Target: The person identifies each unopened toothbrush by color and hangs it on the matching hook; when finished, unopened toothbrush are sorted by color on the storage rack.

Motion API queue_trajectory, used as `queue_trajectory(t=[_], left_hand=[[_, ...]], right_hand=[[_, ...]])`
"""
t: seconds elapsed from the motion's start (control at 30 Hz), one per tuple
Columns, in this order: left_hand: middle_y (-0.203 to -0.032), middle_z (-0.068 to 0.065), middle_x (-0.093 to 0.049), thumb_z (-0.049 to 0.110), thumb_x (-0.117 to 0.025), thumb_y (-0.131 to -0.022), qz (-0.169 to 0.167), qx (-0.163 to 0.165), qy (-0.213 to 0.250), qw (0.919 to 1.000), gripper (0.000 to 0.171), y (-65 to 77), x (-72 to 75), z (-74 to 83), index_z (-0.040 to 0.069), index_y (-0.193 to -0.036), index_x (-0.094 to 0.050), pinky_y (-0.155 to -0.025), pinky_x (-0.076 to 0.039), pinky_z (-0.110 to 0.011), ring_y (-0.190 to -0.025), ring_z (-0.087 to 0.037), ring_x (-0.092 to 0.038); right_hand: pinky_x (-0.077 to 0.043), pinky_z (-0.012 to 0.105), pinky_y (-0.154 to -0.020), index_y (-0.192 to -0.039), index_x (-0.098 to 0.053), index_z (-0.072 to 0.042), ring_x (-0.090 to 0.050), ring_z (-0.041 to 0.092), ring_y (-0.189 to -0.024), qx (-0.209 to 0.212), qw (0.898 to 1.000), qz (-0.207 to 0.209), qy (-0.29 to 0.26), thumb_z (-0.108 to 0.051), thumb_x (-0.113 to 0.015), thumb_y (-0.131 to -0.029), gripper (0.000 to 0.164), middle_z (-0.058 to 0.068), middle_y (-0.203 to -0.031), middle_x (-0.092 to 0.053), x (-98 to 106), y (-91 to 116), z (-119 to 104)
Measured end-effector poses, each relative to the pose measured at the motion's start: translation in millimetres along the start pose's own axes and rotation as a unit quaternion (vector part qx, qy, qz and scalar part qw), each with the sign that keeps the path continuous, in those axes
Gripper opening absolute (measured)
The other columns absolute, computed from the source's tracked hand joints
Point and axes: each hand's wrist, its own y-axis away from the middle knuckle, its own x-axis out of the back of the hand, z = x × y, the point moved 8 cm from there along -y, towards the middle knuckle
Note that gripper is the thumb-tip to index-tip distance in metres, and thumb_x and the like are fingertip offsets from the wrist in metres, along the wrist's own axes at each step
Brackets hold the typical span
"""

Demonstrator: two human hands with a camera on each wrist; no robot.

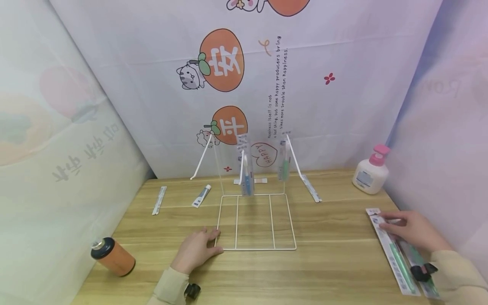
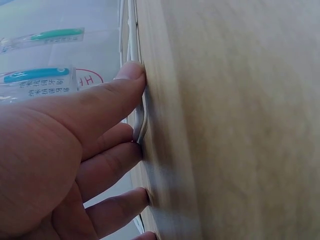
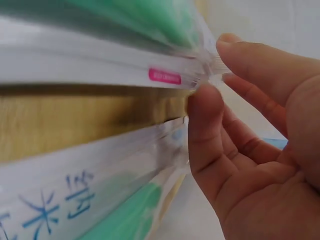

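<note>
A white wire rack [image 1: 256,249] stands mid-table. My left hand [image 1: 196,249] grips the near left corner of its base, thumb and fingers at the wire [image 2: 141,117]. Packaged toothbrushes hang from the rack: a blue one [image 1: 247,180] on the middle hook and a green one [image 1: 285,167] on the right hook. The left hook [image 1: 201,159] is bare. At the right, two packaged green toothbrushes lie side by side. My right hand [image 1: 415,231] pinches the top end of one toothbrush pack [image 1: 398,262]; the other pack [image 1: 419,258] is partly hidden under the hand and wrist.
An orange bottle with a black cap [image 1: 116,257] stands at the left edge, and a white pump bottle [image 1: 370,176] at the back right. A small toothpaste tube [image 1: 201,196] and slim white packets [image 1: 159,201] lie toward the back. Printed cloth walls surround the table.
</note>
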Motion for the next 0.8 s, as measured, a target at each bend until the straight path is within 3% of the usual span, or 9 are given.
queue_trajectory(t=[0.07, 0.27, 0.47, 0.57, 0.67, 0.8], left_hand=[[-0.137, -0.024, -0.07, 0.046, -0.088, -0.088, 0.0, 0.001, 0.002, 1.0, 0.064, 0.1, -0.2, 0.1, 0.011, -0.139, -0.074, -0.1, -0.055, -0.065, -0.126, -0.051, -0.066], [-0.137, -0.03, -0.068, 0.046, -0.088, -0.088, 0.0, 0.004, 0.005, 1.0, 0.064, 0.1, 0.0, 1.0, 0.011, -0.139, -0.074, -0.1, -0.054, -0.066, -0.126, -0.053, -0.066], [-0.136, -0.029, -0.069, 0.045, -0.089, -0.088, -0.002, 0.0, 0.008, 1.0, 0.063, 0.7, 0.0, 2.4, 0.01, -0.139, -0.074, -0.1, -0.055, -0.066, -0.126, -0.052, -0.066], [-0.136, -0.028, -0.069, 0.044, -0.089, -0.088, -0.001, -0.001, 0.007, 1.0, 0.063, 1.0, -0.1, 2.4, 0.01, -0.139, -0.074, -0.1, -0.055, -0.066, -0.126, -0.052, -0.066], [-0.135, -0.031, -0.068, 0.045, -0.088, -0.088, -0.001, 0.001, 0.006, 1.0, 0.062, 1.5, 0.3, 2.5, 0.01, -0.138, -0.074, -0.099, -0.055, -0.066, -0.125, -0.053, -0.066], [-0.136, -0.034, -0.066, 0.045, -0.088, -0.089, -0.003, 0.004, 0.008, 1.0, 0.063, 1.3, 0.8, 2.0, 0.01, -0.139, -0.074, -0.1, -0.055, -0.066, -0.124, -0.054, -0.066]], right_hand=[[-0.049, 0.026, -0.065, -0.138, -0.071, 0.002, -0.063, 0.016, -0.086, 0.002, 1.0, 0.004, -0.005, -0.043, -0.083, -0.096, 0.062, 0.015, -0.108, -0.078, 1.6, 1.1, -3.7], [-0.049, 0.025, -0.068, -0.141, -0.07, -0.001, -0.064, 0.014, -0.091, 0.005, 1.0, 0.02, -0.017, -0.044, -0.08, -0.099, 0.061, 0.023, -0.12, -0.075, 5.2, 4.7, -17.6], [-0.052, 0.024, -0.068, -0.138, -0.072, -0.004, -0.063, -0.003, -0.091, 0.034, 0.995, 0.079, -0.054, -0.038, -0.082, -0.099, 0.053, 0.026, -0.125, -0.074, 16.9, 5.9, -42.0], [-0.052, 0.023, -0.067, -0.138, -0.073, -0.008, -0.063, -0.008, -0.089, 0.058, 0.99, 0.112, -0.064, -0.037, -0.082, -0.099, 0.049, 0.021, -0.12, -0.077, 27.6, 9.3, -66.4], [-0.053, 0.022, -0.065, -0.139, -0.074, -0.012, -0.068, -0.006, -0.086, 0.088, 0.982, 0.146, -0.077, -0.032, -0.084, -0.098, 0.046, 0.015, -0.113, -0.08, 39.2, 16.1, -103.0], [-0.057, 0.016, -0.067, -0.135, -0.077, -0.015, -0.072, -0.002, -0.082, 0.121, 0.967, 0.193, -0.118, -0.02, -0.089, -0.093, 0.044, -0.003, -0.106, -0.08, 50.0, 28.0, -158.5]])
